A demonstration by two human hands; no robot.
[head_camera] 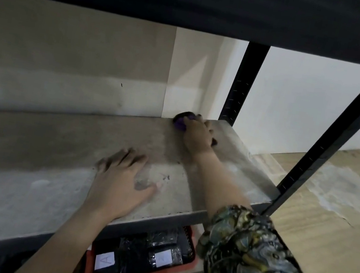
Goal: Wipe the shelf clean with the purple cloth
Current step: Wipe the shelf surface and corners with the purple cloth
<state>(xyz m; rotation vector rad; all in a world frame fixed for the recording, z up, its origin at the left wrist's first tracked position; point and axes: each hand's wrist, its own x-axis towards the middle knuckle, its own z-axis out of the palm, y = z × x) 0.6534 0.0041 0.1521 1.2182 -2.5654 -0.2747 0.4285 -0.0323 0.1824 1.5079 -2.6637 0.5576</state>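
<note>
At 6 o'clock below shelf (29,138): red basket (191,259), white label reads "A" | left hand (121,181) flat, fingers spread | 1 o'clock: right hand (198,133) grips purple cloth (182,122), bunched under fingertips.

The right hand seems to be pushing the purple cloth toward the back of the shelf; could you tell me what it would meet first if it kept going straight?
Probably the back wall: the right hand and purple cloth are already near the shelf's rear edge.
</note>
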